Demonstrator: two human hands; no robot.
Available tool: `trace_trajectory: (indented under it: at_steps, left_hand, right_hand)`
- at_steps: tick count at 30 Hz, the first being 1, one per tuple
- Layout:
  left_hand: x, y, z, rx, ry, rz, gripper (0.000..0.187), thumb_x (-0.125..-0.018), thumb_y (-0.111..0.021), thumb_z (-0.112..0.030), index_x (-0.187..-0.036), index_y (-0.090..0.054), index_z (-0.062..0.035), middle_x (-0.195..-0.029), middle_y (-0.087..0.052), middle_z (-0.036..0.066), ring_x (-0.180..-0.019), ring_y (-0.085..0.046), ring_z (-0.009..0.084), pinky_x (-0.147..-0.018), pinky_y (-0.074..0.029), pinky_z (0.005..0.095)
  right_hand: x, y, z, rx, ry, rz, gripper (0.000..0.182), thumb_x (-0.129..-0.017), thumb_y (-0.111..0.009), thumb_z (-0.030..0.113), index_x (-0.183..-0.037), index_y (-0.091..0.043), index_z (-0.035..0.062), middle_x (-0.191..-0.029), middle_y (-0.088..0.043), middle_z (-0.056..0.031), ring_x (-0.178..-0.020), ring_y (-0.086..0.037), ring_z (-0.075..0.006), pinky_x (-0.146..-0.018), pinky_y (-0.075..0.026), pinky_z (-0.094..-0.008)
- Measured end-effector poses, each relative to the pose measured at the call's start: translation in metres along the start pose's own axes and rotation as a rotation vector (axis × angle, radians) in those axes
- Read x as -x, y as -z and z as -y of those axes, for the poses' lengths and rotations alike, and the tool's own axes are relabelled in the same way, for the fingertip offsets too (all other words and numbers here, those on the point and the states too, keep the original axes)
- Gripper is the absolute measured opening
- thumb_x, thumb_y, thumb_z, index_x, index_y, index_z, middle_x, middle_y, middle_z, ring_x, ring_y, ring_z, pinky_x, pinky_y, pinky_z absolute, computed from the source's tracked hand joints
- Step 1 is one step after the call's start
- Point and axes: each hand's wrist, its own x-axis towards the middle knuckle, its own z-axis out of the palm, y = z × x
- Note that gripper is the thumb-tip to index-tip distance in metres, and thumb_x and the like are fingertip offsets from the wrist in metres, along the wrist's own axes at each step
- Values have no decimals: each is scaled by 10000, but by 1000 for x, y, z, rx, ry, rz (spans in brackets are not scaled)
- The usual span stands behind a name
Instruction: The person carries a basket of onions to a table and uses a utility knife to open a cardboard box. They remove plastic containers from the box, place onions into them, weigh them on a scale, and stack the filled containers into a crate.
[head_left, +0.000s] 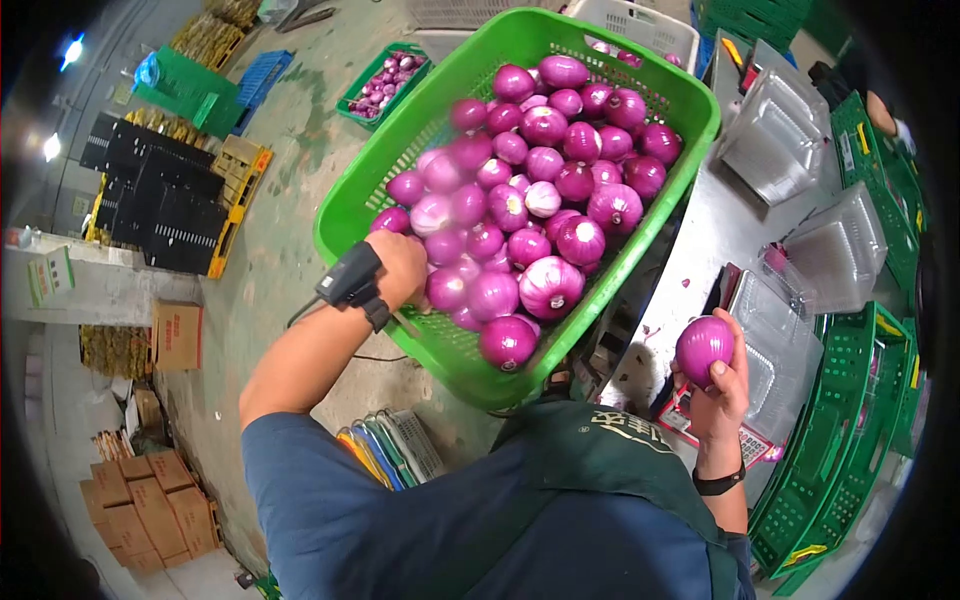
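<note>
My right hand (728, 378) holds a peeled red onion (704, 350) above the metal table on the right, its fingers wrapped round the side. My left hand (402, 266) reaches over the near left rim of a large green crate (345, 190), touching or close to the red onions there. Its fingers are mostly hidden, so a grip cannot be made out. Many shiny peeled red onions (543, 127) fill the crate. A larger one (551, 287) lies near the front. Part of the pile by my left hand looks blurred.
Clear plastic clamshell boxes (778, 135) stand stacked on the metal table (655, 345). Green crates (830, 440) line its right side. A smaller crate of onions (385, 85) sits on the floor behind. Cartons (155, 505) and black crates (165, 190) stand at left.
</note>
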Motion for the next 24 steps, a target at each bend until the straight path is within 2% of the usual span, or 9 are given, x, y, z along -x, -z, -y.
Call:
trace_trajectory:
  at_steps: [2,6,9,10,13,18,20,23,24]
  left_hand:
    - [-25,-42,-10,-120,19,-201,618,-651,-847,-638,-986,-778,-124,-913,-776,59,-831,-761,239,-729,-601,397]
    - [-11,-17,1,3,11,-89,545,-780,-724,-595,-996,-787,-99,-980,-770,125,-942,-747,278,-805,-587,416]
    - [11,17,36,610,-14,-155,521,-861,-657,-543,-926,-760,-37,-935,-755,165,-870,-734,271,-800,-573,381]
    - [16,24,49,1094,-167,47,432,-904,-624,-467,-922,-722,-47,-913,-732,150,-740,-720,218,-709,-585,345]
    - [31,19,40,2253,-372,117,509,-1014,-476,-429,-1218,-555,30,-966,-697,194,-627,-691,282,-607,-609,396]
    - [56,58,-34,2392,-1016,-30,634,-999,-382,-454,-1440,-441,-2,-1135,-647,314,-757,-713,391,-599,-626,446]
    - [69,84,-70,2480,-1170,137,602,-1019,-396,-437,-1460,-418,-27,-1163,-623,328,-798,-708,413,-565,-629,463]
    - [85,125,-135,2475,-1229,200,578,-1038,-417,-438,-1454,-416,-37,-1177,-605,326,-801,-701,421,-541,-632,466]
    - [103,146,-160,2427,-1215,173,437,-1032,-502,-359,-1357,-499,-67,-1107,-660,217,-738,-710,339,-542,-630,426]
  right_hand:
    - [3,6,3,-14,26,-5,832,-764,-709,354,-1471,-402,42,-1113,-615,-148,-789,-699,-257,-587,-560,-317]
    - [14,24,16,-56,102,-82,852,-762,-705,360,-1483,-391,32,-1131,-613,-154,-789,-694,-263,-604,-554,-326]
    - [21,51,24,-43,177,-128,851,-771,-709,314,-1508,-386,39,-1193,-595,-134,-932,-669,-246,-742,-561,-333]
    - [22,58,27,-39,213,-162,846,-772,-713,293,-1512,-387,43,-1207,-591,-126,-969,-658,-238,-782,-563,-336]
    - [25,85,33,-28,252,-192,825,-773,-710,232,-1514,-396,49,-1267,-561,-128,-1060,-625,-240,-857,-551,-353]
    - [33,111,50,-9,334,-295,797,-773,-709,108,-1506,-401,42,-1295,-544,-143,-1149,-597,-255,-941,-547,-390]
    - [33,135,49,23,368,-312,797,-754,-735,78,-1486,-421,45,-1300,-546,-140,-1131,-606,-256,-970,-536,-376]
    - [39,166,54,240,377,-362,764,-724,-773,36,-1422,-462,44,-1274,-556,-122,-1113,-614,-232,-968,-528,-352]
    - [40,176,54,277,389,-370,753,-712,-790,25,-1396,-477,46,-1265,-559,-118,-1113,-613,-226,-963,-528,-350]
